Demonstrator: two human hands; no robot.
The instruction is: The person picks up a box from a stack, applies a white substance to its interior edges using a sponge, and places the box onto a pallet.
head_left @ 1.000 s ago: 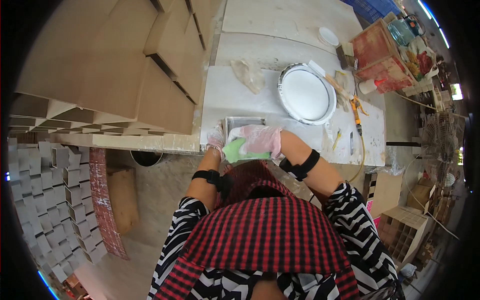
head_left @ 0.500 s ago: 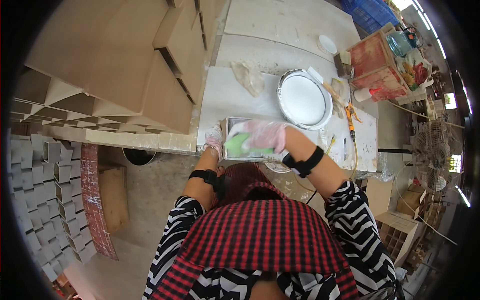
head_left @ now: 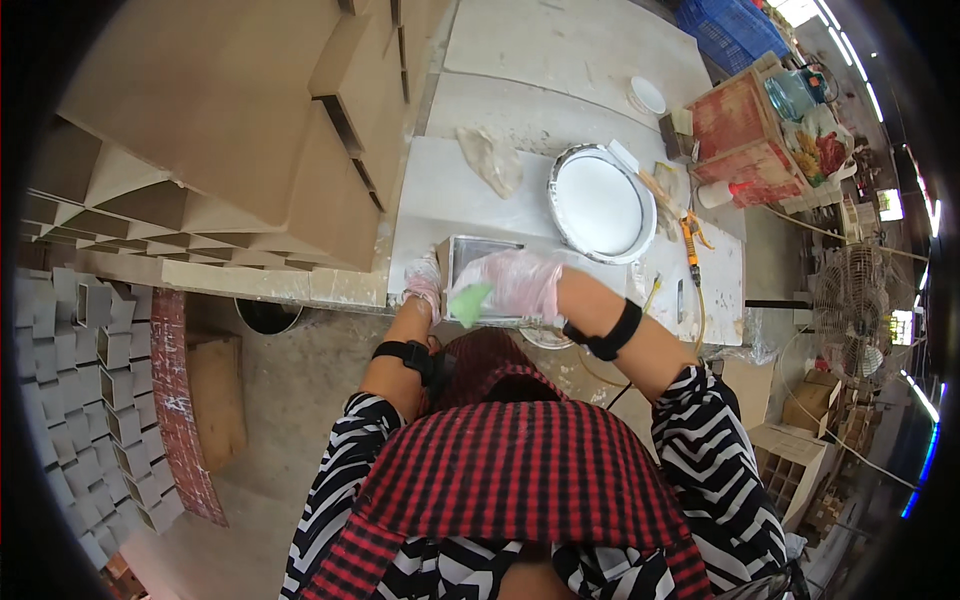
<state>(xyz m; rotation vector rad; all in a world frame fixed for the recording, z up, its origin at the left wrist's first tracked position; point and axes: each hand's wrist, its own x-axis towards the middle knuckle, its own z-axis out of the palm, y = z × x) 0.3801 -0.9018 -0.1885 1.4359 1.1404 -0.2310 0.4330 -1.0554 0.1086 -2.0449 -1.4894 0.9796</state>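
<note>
A shallow open grey box lies at the front edge of the worktable, its inside facing up. My left hand, in a thin whitish glove, grips the box's left side. Over the box's opening is my right hand, gloved and streaked with white. It is closed on a light green sponge, held at the box's near left part. My right fingers are partly smeared by motion. Just beyond the box stands a round tub of white paint with a coated rim. A brush rests across the tub's right rim.
Stacked brown board boxes fill the left side. A crumpled clear plastic bag lies left of the tub. An orange air gun with a yellow hose, a white bottle and a red wooden crate are at right.
My right hand and the sponge have shifted slightly, and more of the box's far inside shows. My left hand keeps its place on the box. The whole view has moved a little.
</note>
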